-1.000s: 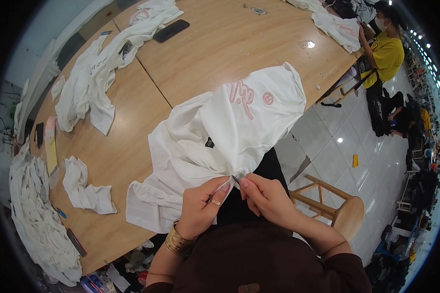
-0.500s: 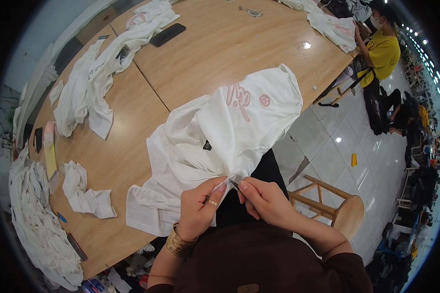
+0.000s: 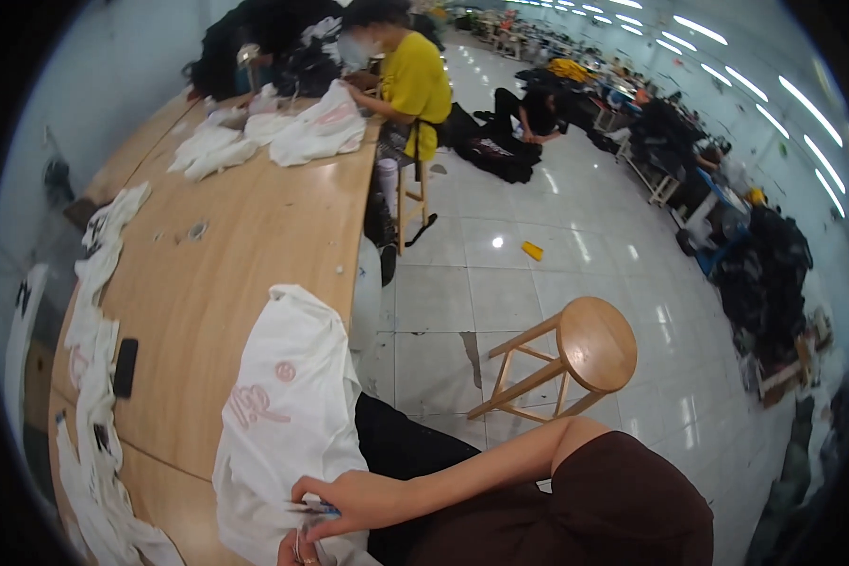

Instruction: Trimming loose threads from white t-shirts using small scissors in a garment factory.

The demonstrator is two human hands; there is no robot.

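Note:
A white garment (image 3: 292, 377) with pink raised lettering and a small round pink emblem lies over the near table edge and my lap. My right hand (image 3: 368, 502) is over its lower part, closed round small blue thread snips (image 3: 323, 507), mostly covered by the fingers. My left hand (image 3: 297, 549) shows only in part at the lower edge, a ring on one finger. Its fingertips pinch the garment's cloth close below the snips. Exactly which fold they hold is too blurred to make out.
The wooden table (image 3: 245, 208) holds a black phone (image 3: 126, 368) and more white garments (image 3: 94, 415) along its left. A wooden stool (image 3: 594, 344) stands at my right on the tiled floor. Farther off, a person in yellow (image 3: 415, 90) handles white cloth; another (image 3: 538, 113) sits on the floor.
The view has swung right and up, so the garment and my hands now appear lower and farther left. My left hand has mostly left the picture. The blue of the snips now shows.

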